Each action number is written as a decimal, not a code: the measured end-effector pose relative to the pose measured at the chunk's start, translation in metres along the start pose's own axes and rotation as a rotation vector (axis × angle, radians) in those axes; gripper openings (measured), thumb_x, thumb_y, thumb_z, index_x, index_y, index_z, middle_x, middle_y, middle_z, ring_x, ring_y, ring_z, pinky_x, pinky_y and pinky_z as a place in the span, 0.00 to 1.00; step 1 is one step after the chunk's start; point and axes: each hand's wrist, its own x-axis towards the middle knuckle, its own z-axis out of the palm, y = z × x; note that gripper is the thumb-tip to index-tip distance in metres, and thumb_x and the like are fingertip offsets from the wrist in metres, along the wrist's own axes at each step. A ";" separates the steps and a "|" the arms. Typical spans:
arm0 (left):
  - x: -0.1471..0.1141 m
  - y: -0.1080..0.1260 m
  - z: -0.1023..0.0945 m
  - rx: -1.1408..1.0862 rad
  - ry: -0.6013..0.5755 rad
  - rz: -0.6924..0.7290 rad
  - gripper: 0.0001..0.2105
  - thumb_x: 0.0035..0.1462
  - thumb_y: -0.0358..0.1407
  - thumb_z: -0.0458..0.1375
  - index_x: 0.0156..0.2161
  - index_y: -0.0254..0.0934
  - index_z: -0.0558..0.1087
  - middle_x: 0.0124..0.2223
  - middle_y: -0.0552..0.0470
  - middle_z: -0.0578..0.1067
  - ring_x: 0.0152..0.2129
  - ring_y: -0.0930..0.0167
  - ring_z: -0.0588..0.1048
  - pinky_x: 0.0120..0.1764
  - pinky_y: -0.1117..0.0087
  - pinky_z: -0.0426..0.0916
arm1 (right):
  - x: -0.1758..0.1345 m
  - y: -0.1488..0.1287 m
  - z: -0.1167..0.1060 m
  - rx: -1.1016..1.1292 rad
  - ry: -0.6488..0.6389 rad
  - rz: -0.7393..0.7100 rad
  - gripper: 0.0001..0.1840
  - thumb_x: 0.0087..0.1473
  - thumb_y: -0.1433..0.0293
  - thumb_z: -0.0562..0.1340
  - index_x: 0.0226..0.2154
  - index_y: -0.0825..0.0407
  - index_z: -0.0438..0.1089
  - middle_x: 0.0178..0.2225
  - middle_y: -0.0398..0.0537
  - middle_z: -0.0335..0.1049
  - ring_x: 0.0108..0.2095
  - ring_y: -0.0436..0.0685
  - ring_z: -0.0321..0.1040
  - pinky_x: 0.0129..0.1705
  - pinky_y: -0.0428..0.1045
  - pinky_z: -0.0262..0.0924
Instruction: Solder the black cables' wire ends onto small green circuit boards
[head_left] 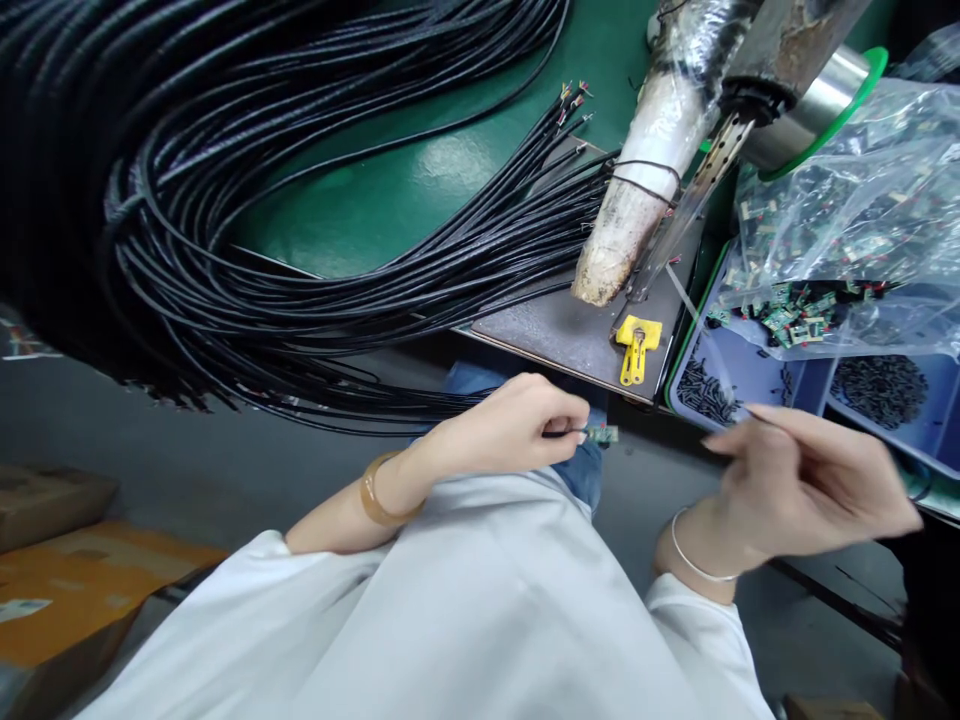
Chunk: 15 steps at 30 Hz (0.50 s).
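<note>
My left hand (525,420) is closed around the end of a black cable, just in front of the table edge. From its fingertips sticks out a small green circuit board (604,434). My right hand (810,480) hovers by the near edge of a blue divided tray (806,385). Its thumb and fingers are pinched together and blurred; whatever they hold is too small to make out. Short black tube pieces (701,390) lie in the tray compartment beside it.
A big bundle of black cables (375,290) covers the left. Above the bench hang a white wrapped pipe (637,220) and a metal nozzle (712,160). A yellow clip (637,345) sits at the bench edge. Circuit boards fill a plastic bag (847,220), near a wire spool (817,110).
</note>
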 end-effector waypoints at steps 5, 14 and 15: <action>-0.018 -0.021 0.009 0.062 0.053 -0.026 0.06 0.61 0.33 0.59 0.38 0.35 0.79 0.33 0.51 0.79 0.26 0.75 0.72 0.32 0.73 0.64 | 0.007 0.021 -0.033 -0.073 0.139 -0.100 0.23 0.44 0.59 0.73 0.46 0.40 0.77 0.24 0.42 0.73 0.08 0.50 0.61 0.06 0.46 0.45; -0.018 -0.013 -0.086 0.614 0.745 -0.202 0.37 0.49 0.51 0.70 0.61 0.37 0.69 0.54 0.39 0.75 0.55 0.52 0.69 0.54 0.57 0.64 | 0.038 0.133 -0.062 -1.097 -0.497 0.102 0.22 0.39 0.49 0.72 0.24 0.47 0.69 0.15 0.48 0.70 0.14 0.57 0.66 0.19 0.51 0.38; -0.014 -0.014 -0.094 0.684 0.681 -0.278 0.44 0.47 0.53 0.70 0.64 0.34 0.64 0.55 0.36 0.73 0.56 0.48 0.67 0.55 0.55 0.63 | 0.043 0.146 -0.056 -1.115 -0.491 0.114 0.23 0.38 0.48 0.72 0.22 0.48 0.68 0.16 0.50 0.71 0.16 0.57 0.66 0.20 0.52 0.38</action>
